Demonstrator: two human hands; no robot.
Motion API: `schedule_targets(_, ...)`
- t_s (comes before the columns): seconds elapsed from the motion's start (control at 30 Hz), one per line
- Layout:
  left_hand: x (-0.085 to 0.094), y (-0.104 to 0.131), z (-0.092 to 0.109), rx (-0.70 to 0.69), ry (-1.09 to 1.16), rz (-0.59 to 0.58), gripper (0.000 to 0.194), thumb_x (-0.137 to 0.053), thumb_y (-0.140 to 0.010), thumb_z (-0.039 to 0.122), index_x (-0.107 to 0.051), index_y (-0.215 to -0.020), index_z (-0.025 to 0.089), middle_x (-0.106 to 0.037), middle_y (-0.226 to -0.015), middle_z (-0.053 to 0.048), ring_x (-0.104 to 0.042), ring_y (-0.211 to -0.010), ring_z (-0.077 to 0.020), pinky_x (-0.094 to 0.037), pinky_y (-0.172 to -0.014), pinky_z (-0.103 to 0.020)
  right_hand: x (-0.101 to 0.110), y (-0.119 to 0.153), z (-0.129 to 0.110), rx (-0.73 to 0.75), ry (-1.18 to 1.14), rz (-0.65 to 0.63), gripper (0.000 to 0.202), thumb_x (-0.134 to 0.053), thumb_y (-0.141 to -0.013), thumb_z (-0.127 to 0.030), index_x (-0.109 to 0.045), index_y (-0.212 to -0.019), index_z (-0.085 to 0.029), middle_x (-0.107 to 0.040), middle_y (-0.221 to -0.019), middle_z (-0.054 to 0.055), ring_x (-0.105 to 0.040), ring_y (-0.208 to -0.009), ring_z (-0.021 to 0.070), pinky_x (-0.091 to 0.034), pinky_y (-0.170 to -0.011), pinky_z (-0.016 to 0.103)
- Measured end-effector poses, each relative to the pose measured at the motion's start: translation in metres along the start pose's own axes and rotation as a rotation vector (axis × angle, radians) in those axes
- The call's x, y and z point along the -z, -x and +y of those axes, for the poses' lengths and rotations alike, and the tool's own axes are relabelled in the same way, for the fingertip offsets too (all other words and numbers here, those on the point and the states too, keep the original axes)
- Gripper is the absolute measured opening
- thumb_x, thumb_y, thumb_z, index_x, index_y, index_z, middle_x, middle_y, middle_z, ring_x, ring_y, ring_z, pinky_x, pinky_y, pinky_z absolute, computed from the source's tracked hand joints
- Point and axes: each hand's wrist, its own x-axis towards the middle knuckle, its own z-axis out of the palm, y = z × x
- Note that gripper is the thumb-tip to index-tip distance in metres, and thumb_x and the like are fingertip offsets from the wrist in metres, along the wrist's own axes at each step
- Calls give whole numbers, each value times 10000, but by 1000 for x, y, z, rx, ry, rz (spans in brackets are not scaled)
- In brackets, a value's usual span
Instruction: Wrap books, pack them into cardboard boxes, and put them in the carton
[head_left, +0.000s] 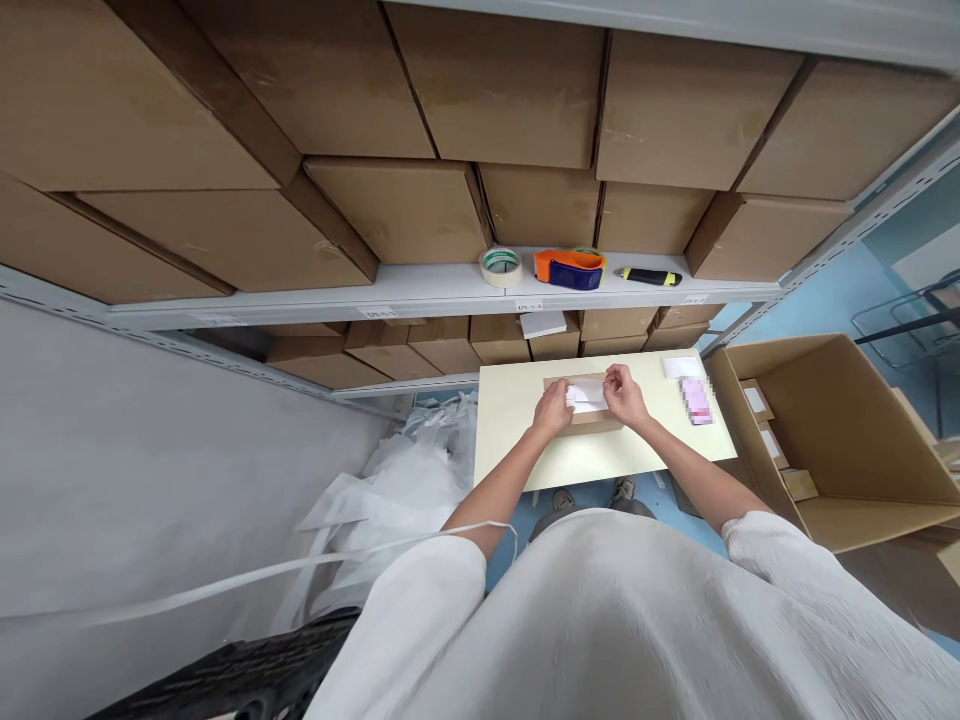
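A small brown cardboard box (pixel 592 425) lies on the cream tabletop in front of me. On its top is a white paper label (pixel 587 392), which spans the space between my hands. My left hand (pixel 553 408) is closed at the label's left end, fingertips against the paper and the box edge. At the other end, my right hand (pixel 626 396) pinches the label's right edge between thumb and fingers. Parts of the box's ends are hidden beneath both hands.
Tape roll (pixel 501 266), orange-and-blue tape dispenser (pixel 570 269) and utility knife (pixel 649 276) lie on the shelf above the table (pixel 502 450). White paper (pixel 681 367) and a pink blurred item (pixel 697 400) lie right. A large open carton (pixel 862 430) holds small boxes. Plastic wrap (pixel 420 475) is heaped left.
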Motion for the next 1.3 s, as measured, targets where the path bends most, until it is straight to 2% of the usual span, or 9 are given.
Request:
schedule_targets(0.2, -4, 3, -5, -20, -61, -14, 300, -743, -837, 106, -647, -1091, 235, -648, -1290, -116, -658, -1193, -307, -538, -1049, -433, -9, 6, 6, 73, -31, 30, 293, -503, -968, -367, -493, -1243, -264, -686, -1027, 61, -630, -864, 230, -548, -847, 393)
schedule_targets(0.33, -7, 3, -7, -47, -81, 1, 103, -662, -967, 201, -675, -1069, 215, -654, -1256, -118, -650, -1222, -297, -530, -1096, -435, -11, 3, 7, 128, -35, 23, 301, -520, -961, -372, -490, -1239, -263, -673, -986, 43, -615, -849, 228, -535, -832, 389)
schedule_targets(0.53, -15, 6, -5, -44, -157, 77, 85, -622, -1011, 231, -691, -1060, 220, -631, -1223, -122, -642, -1173, -307, -529, -1073, -453, -1, -13, 21, -105, 60, 81, 419, -488, -900, -321, -455, -1311, -250, -625, -893, 4, -624, -779, 241, -518, -773, 371)
schedule_targets(0.8, -16, 10, -5, -65, -179, 82, 109, -641, -978, 211, -685, -1077, 223, -611, -1245, -120, -600, -1198, -317, -521, -1089, -466, 0, -8, 57, -251, 241, -15, 479, -500, -892, -228, -479, -1370, -230, -663, -884, 40, -661, -855, 293, -548, -814, 417)
schedule_targets(1.0, -11, 13, -1, -71, -230, 69, 173, -592, -992, 213, -699, -1128, 219, -634, -1252, -129, -610, -1207, -322, -533, -1070, -469, 4, -8, 64, -225, 398, -37, 457, -479, -937, -172, -531, -1391, -190, -716, -1090, 127, -662, -962, 304, -552, -873, 432)
schedule_targets(1.07, -12, 12, 4, -101, -264, 71, 253, -515, -1018, 198, -706, -1185, 209, -653, -1287, -144, -618, -1230, -325, -531, -1073, -478, 3, -5, 61, -164, 489, -33, 395, -439, -988, -190, -584, -1354, -161, -708, -1184, 171, -657, -1059, 322, -543, -935, 458)
schedule_targets(1.13, -14, 10, 10, -179, -304, 64, 382, -436, -1031, 163, -689, -1315, 201, -654, -1398, -157, -597, -1334, -324, -496, -1140, -497, -2, 1, 56, -43, 558, -70, 388, -387, -1057, -253, -635, -1333, -141, -682, -1313, 211, -633, -1195, 343, -517, -1028, 492)
schedule_targets(1.2, -18, 5, 14, -277, -346, 22, 512, -393, -1036, 154, -601, -1502, 184, -586, -1579, -161, -496, -1508, -314, -399, -1259, -515, -12, 9, 53, 94, 586, -156, 476, -341, -1111, -347, -637, -1410, -124, -618, -1486, 230, -571, -1364, 356, -466, -1139, 517)
schedule_targets(1.3, -24, -1, 14, -346, -411, -94, 626, -344, -1078, 245, -403, -1690, 129, -383, -1777, -153, -283, -1676, -294, -217, -1377, -523, -26, 19, 57, 210, 625, -275, 669, -332, -1129, -493, -480, -1624, -68, -437, -1711, 238, -376, -1597, 366, -318, -1295, 546)
